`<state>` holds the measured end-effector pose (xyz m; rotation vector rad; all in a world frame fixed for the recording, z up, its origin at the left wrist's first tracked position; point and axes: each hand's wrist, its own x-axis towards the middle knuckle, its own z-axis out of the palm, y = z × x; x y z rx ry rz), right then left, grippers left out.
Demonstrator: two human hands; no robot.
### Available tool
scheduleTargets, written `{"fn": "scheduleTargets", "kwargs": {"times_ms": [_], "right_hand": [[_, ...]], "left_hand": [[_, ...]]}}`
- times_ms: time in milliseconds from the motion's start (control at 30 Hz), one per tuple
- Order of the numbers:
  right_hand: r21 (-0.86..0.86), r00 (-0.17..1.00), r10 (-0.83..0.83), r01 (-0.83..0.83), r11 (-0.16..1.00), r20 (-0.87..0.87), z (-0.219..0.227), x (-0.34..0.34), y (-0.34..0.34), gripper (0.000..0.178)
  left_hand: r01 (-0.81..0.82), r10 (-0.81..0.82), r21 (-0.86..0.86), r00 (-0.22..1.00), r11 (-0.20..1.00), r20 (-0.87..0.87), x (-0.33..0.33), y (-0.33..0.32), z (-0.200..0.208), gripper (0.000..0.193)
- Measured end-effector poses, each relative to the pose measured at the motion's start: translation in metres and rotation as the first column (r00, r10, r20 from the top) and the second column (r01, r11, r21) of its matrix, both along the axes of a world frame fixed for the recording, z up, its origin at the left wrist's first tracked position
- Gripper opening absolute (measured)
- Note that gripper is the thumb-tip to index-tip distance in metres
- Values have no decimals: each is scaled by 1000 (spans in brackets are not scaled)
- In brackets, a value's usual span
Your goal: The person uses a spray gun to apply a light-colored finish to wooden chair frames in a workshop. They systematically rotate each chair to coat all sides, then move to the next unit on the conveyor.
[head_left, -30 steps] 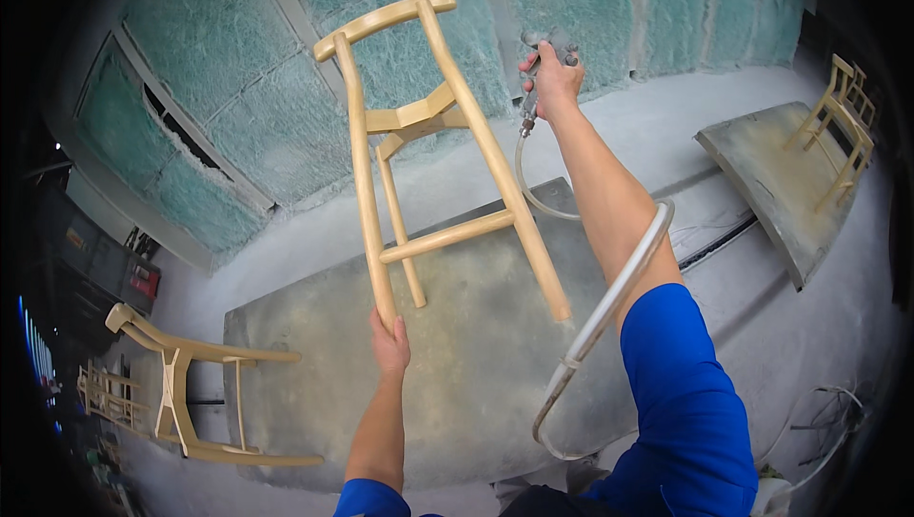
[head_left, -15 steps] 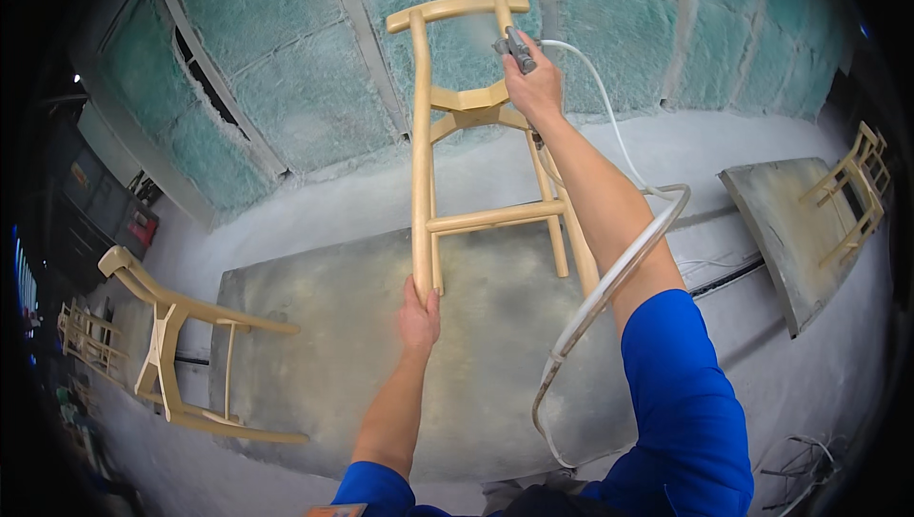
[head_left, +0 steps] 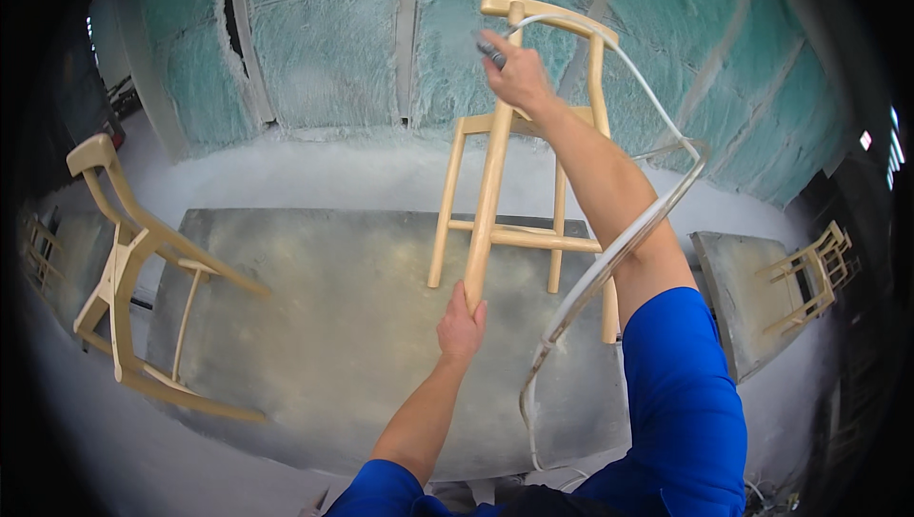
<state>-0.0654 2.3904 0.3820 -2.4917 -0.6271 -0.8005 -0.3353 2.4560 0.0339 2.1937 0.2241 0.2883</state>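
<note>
- Two hands work one bare wooden chair frame: the left hand is clamped on a leg end, the right hand closed round a spray gun.
- Since a second ago the frame has swung round above the grey work table, and the gun has moved from its side to its top rail.
- A pale hose loops beside the right arm.
- Another frame leans on the table's left edge.

**Chair frame tilted over the worktop**

The left hand grips 1 leg end of a bare wooden chair frame above the grey worktop. The right hand holds a spray gun near its top rail, a pale hose trailing down.
</note>
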Motion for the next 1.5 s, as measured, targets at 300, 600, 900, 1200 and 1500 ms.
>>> {"fn": "scheduleTargets", "kwargs": {"times_ms": [300,600,900,1200,1500], "right_hand": [[94,940,4,-38,995,341,53,-71,-56,49],[578,974,-136,218,786,-182,-41,-309,-262,24],[636,698,41,625,453,-715,-261,-504,-349,51],[763,758,170,563,317,-630,-382,-414,-265,62],[771,888,13,392,502,-460,-400,-267,-114,54]], "left_hand": [[-16,19,-31,996,999,86,-8,-8,-9,67],[-99,98,11,995,995,24,10,-9,-1,67],[-175,171,162,985,971,39,48,2,13,66],[-195,194,256,981,947,33,56,9,35,65],[-184,186,312,982,932,23,36,7,46,57]]}}
